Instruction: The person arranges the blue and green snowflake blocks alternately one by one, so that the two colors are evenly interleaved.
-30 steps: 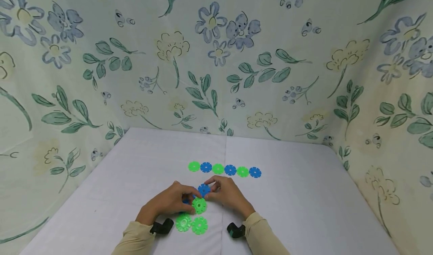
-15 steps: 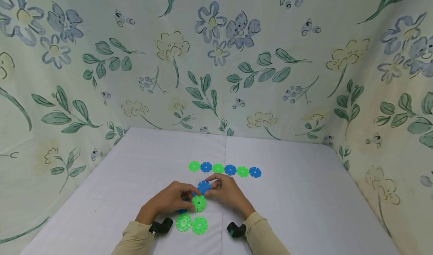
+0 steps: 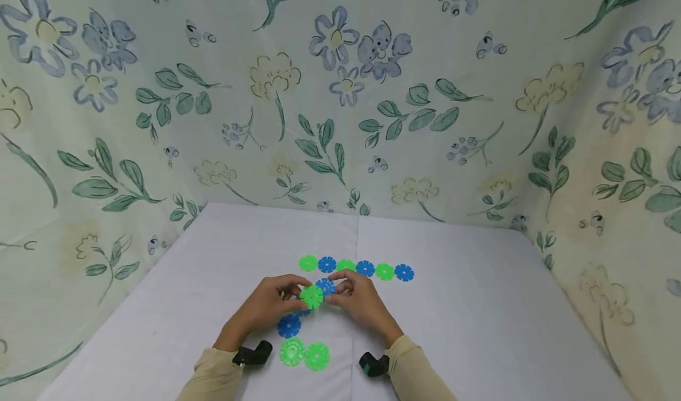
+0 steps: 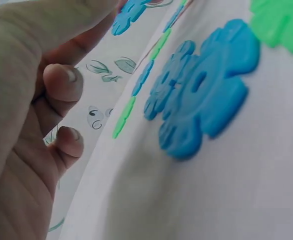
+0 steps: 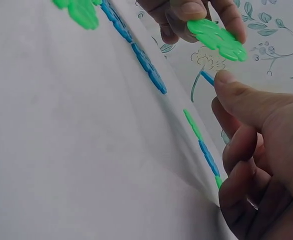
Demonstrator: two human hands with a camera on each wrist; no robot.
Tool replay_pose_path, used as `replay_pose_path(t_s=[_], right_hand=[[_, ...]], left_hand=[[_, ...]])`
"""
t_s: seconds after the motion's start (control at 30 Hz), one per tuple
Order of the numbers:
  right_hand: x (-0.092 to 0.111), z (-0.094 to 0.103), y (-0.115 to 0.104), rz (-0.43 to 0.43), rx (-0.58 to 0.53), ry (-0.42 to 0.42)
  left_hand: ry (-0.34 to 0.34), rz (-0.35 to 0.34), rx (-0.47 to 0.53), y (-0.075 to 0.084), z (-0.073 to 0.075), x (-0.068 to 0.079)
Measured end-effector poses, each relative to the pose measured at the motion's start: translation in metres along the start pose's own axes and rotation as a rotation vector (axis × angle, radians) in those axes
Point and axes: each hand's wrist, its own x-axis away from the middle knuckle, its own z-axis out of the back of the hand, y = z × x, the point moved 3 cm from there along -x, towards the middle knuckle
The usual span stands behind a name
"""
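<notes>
In the head view my left hand pinches a green notched plastic disc between thumb and index finger. My right hand pinches a blue notched disc by its right edge. The two discs overlap in this view, the green one in front. Seen from the right wrist, the green disc is tilted and the blue disc shows only as a thin edge. Below the hands lie a blue disc and a second blue disc, mostly hidden behind the left hand and green disc.
Two loose green discs, one left and one right, lie nearest the person. Beyond the hands runs a row of alternating green and blue discs. A white cloth covers the table, with a floral curtain behind.
Both hands have lifted and moved slightly away from the person with their discs. The green disc has come up beside the blue one, and a blue disc on the table is more uncovered.
</notes>
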Motion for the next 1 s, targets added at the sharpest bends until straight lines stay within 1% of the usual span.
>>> replay_pose_path(t_s=[0.1, 0.3, 0.4, 0.47, 0.53, 0.6, 0.77, 0.9, 1.0], right_hand=[[-0.001, 0.0, -0.003, 0.004, -0.007, 0.012], [-0.005, 0.001, -0.007, -0.013, -0.018, 0.041], [-0.006, 0.002, -0.008, -0.027, -0.026, 0.068], [-0.008, 0.002, -0.009, -0.042, -0.029, 0.094], [-0.009, 0.003, -0.009, -0.057, -0.033, 0.118], [-0.011, 0.002, -0.009, -0.069, -0.043, 0.148], [-0.014, -0.001, -0.004, -0.096, -0.071, 0.211], [-0.015, -0.003, -0.002, -0.108, -0.056, 0.232], [-0.016, -0.005, -0.002, -0.109, -0.056, 0.234]], left_hand=[[0.083, 0.005, -0.004, -0.002, 0.005, 0.0], [0.177, 0.042, 0.038, -0.014, 0.011, -0.001], [0.233, 0.032, 0.044, -0.019, 0.013, -0.003], [0.258, 0.02, 0.046, -0.021, 0.014, -0.005], [0.268, 0.021, 0.05, -0.021, 0.016, -0.008], [0.262, 0.033, 0.057, -0.022, 0.018, -0.012], [0.24, 0.091, 0.071, -0.029, 0.018, -0.02], [0.244, 0.144, 0.077, -0.035, 0.018, -0.024], [0.25, 0.183, 0.086, -0.039, 0.017, -0.024]])
